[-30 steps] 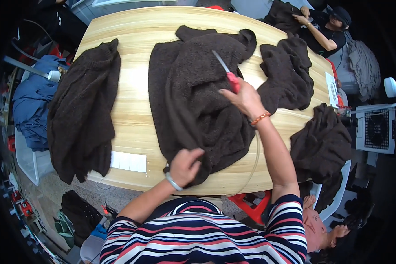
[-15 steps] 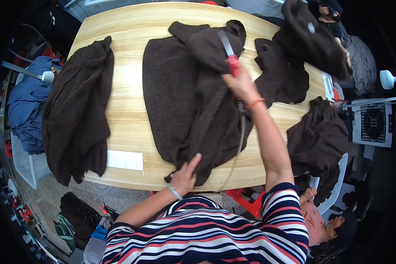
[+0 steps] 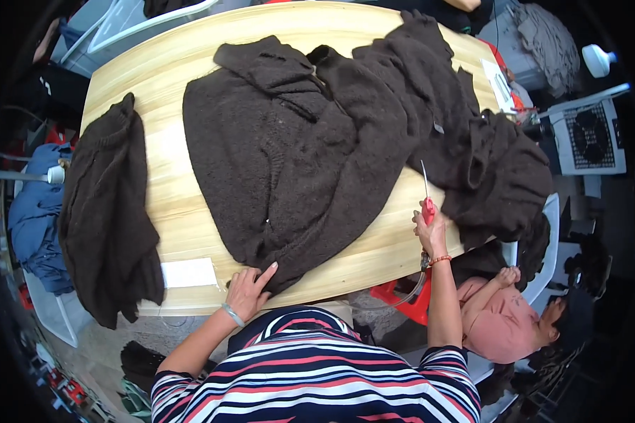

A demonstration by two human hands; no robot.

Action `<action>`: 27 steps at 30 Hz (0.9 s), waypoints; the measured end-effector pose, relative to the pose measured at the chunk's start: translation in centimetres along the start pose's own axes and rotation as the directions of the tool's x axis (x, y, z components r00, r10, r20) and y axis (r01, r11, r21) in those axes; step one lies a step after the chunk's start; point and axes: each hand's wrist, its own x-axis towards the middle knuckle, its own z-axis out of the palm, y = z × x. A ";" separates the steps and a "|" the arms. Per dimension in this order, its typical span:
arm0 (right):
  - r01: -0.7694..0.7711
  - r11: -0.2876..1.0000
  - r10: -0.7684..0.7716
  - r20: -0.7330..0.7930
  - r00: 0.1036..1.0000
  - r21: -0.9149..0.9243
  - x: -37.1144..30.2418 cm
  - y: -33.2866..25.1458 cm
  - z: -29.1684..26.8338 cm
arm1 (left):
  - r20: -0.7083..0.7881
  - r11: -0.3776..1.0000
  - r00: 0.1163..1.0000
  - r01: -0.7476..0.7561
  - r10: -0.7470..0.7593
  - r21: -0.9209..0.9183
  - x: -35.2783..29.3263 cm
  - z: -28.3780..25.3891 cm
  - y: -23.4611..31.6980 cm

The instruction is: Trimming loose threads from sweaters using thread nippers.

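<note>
A dark brown knitted sweater lies spread over the middle of the table, one sleeve and its lower edge toward me. My left hand lies with spread fingers on the sweater's near corner, at the table's front edge. To the right, my right hand is closed round a red-handled tool with a thin metal blade. The blade points away from me, over bare wood beside the dark garments. A cord or hose runs from the tool's rear end down past my wrist.
More brown knitwear lies at the left and right of the wooden table. A white paper is near the front left edge. Beside the right corner sits a person in pink; a red stool stands below the table.
My right hand has brought the bladed tool from above the sweater down to the right. My left hand stays at the near corner. The raised brown garment at the far right now lies down.
</note>
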 end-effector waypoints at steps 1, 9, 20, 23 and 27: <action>0.017 1.000 -0.017 0.015 1.000 0.006 -0.9 0.0 0.1 | -0.076 0.984 0.997 -0.001 -0.013 -0.176 0.4 -0.2 0.3; 0.279 0.957 -0.266 0.139 0.954 -0.083 -4.1 -4.8 -0.1 | 0.481 -0.385 0.765 0.327 -0.429 -0.863 12.3 -1.1 0.9; 0.339 0.898 -0.269 0.258 0.928 -0.281 -2.2 -11.0 5.4 | -0.052 0.854 0.983 0.127 -0.177 -0.505 6.2 5.4 3.1; 0.368 0.848 -0.340 0.141 0.930 -0.381 0.3 -10.9 8.8 | 0.037 0.891 0.999 0.008 0.010 -0.454 6.2 3.7 5.1; 0.215 0.857 -0.189 0.102 0.977 -0.469 3.3 -11.3 11.1 | 0.105 0.954 0.984 -0.109 0.144 -0.281 7.1 4.0 6.6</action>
